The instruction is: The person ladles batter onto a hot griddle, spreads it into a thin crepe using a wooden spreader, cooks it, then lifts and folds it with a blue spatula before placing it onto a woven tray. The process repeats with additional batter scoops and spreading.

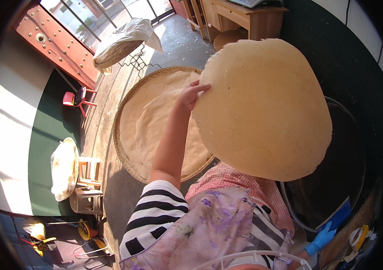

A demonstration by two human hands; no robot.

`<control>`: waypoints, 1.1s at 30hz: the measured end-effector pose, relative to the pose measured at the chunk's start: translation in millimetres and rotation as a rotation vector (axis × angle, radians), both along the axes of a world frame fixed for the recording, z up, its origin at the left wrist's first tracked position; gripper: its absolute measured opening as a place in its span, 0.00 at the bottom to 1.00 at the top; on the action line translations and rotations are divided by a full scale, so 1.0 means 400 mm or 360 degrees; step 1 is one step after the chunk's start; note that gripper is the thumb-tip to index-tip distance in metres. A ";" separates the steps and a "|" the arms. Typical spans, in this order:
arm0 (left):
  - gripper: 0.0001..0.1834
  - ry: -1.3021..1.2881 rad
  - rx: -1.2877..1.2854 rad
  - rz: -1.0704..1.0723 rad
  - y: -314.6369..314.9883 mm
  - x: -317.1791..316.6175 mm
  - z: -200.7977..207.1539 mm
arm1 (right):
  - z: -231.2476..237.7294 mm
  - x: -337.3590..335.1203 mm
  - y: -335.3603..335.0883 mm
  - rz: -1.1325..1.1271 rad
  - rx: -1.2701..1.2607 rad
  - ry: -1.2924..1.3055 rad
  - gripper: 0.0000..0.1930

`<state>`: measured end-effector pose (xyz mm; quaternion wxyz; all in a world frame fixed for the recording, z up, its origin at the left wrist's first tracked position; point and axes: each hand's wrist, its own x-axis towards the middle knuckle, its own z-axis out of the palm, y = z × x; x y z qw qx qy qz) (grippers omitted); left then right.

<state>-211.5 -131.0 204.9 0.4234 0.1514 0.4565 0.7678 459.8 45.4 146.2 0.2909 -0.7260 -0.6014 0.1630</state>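
A large, thin, round pancake [263,108] is held up by its left edge in my bare left hand [193,93], fingers closed on the rim. Below and left of it sits a wide round woven tray [118,130] with more of these thin pancakes [155,121] spread over it. My right hand [322,239], in a blue glove, is low on the right, closed on a flat blue scraper [337,213]. The scraper is by the rim of a big round black griddle [335,180], which the raised pancake partly covers from view.
A cloth-covered round bundle [121,42] rests on a wire stand at the back. A wooden desk [250,18] stands far off. To the left are a pink chair [76,98] and a plastic-wrapped stack [64,168] on a stool. A tape roll [358,236] lies at lower right.
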 end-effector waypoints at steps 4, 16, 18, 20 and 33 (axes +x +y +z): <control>0.19 -0.0161 0.0054 0.0563 -0.323 -0.085 -0.206 | 0.014 -0.083 0.054 0.0088 0.0159 -0.0243 0.25; 0.17 -0.0755 -0.0054 0.1893 -0.582 -0.170 -0.739 | 0.051 -0.247 0.017 0.0280 0.0038 -0.0210 0.25; 0.16 -0.0827 -0.0192 0.2082 -0.602 -0.184 -0.793 | 0.047 -0.248 0.007 0.0274 0.0005 -0.0190 0.26; 0.15 -0.0946 -0.0334 0.2089 -0.634 -0.187 -0.833 | 0.044 -0.246 -0.002 0.0279 0.0004 -0.0146 0.26; 0.11 -0.1092 -0.1002 0.2430 -0.623 -0.131 -0.821 | 0.040 -0.269 -0.024 0.0357 -0.0047 -0.0154 0.23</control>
